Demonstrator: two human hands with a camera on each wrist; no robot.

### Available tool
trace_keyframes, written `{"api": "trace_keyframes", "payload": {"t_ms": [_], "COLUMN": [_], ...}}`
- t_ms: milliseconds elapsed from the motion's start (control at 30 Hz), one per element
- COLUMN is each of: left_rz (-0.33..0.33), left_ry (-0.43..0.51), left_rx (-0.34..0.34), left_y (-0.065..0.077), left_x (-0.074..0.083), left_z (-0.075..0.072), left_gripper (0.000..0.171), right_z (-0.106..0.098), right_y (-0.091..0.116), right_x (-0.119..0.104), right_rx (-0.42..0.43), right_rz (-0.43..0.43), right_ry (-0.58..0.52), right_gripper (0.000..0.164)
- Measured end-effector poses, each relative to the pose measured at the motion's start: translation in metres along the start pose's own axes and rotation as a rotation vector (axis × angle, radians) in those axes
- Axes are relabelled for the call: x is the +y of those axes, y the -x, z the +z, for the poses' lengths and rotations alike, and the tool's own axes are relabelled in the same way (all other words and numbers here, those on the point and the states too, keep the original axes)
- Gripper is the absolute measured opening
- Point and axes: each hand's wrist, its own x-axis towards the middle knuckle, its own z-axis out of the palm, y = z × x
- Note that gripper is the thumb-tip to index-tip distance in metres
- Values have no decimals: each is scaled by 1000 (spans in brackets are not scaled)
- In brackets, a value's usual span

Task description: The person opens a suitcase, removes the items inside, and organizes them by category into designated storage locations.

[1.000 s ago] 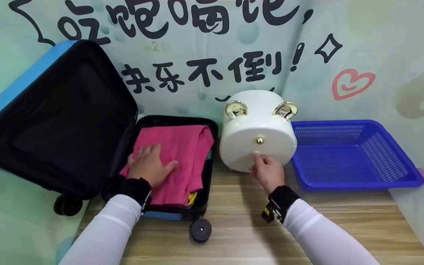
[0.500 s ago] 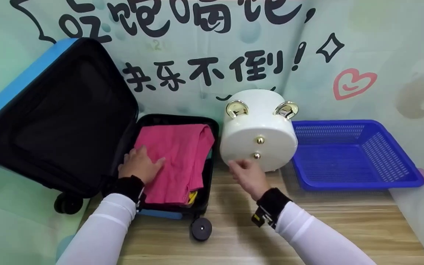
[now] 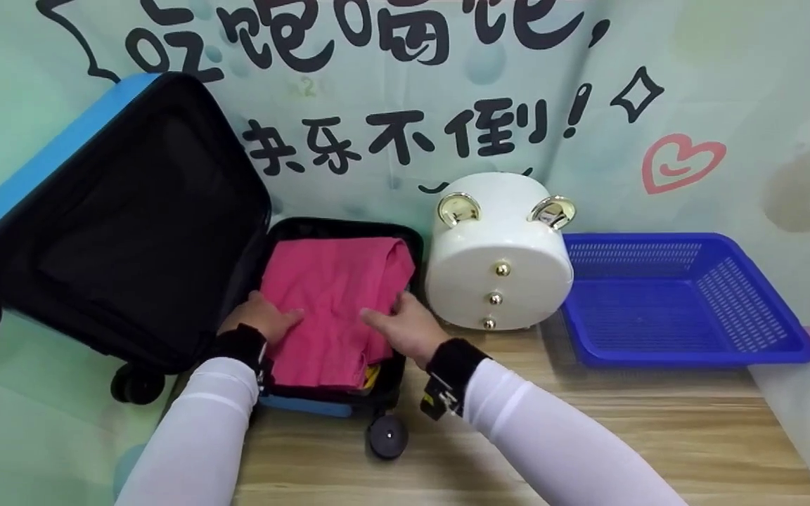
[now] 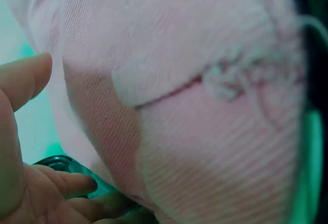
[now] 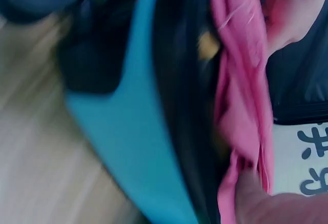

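Note:
A folded pink garment (image 3: 328, 309) lies on top in the open suitcase (image 3: 377, 404); close up in the left wrist view its cloth (image 4: 215, 147) has a ribbed weave with loose threads. My left hand (image 3: 261, 318) is at the garment's left edge, thumb and fingers apart, the fingers partly hidden beside it. On the opposite edge is my right hand (image 3: 413, 327), its thumb over the cloth and its fingers spread toward the suitcase's right wall. In the right wrist view a digit (image 5: 256, 198) of that hand touches the pink folds (image 5: 243, 90).
The suitcase's black-lined lid (image 3: 131, 211) leans back at the left. A white rounded case (image 3: 496, 232) with gold ears and gold knobs stands right of the suitcase. Farther right is a blue plastic basket (image 3: 658, 355). Something yellow (image 3: 372, 377) shows beneath the garment.
My right hand has left the white case's front, uncovering its lower knobs, and moved left to the garment. My left hand has slid from the garment's top to its left edge.

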Motion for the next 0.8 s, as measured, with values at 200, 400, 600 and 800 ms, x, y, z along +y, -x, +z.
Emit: {"api": "trace_keyframes", "payload": {"t_ms": [200,400,600,800], "left_rz": [-28,-17,-19,20], "left_ry": [30,-16,-23,-88], "left_rx": [-40,-83,-73,16], "left_y": [-1,1,3,6], "left_x": [2,-1,-5,0], "left_z": [1,0,-5,-6], "left_gripper": [109,101,97,87], "right_z": [16,27,37,43], "right_y": [-12,-20,-23,-21], "right_x": [1,7,6,4], "right_rx": [47,92,150,195], "right_rz": [158,150,65,-44], "right_ry": [-2,70,275,496], "right_gripper": [75,62,54,54]}}
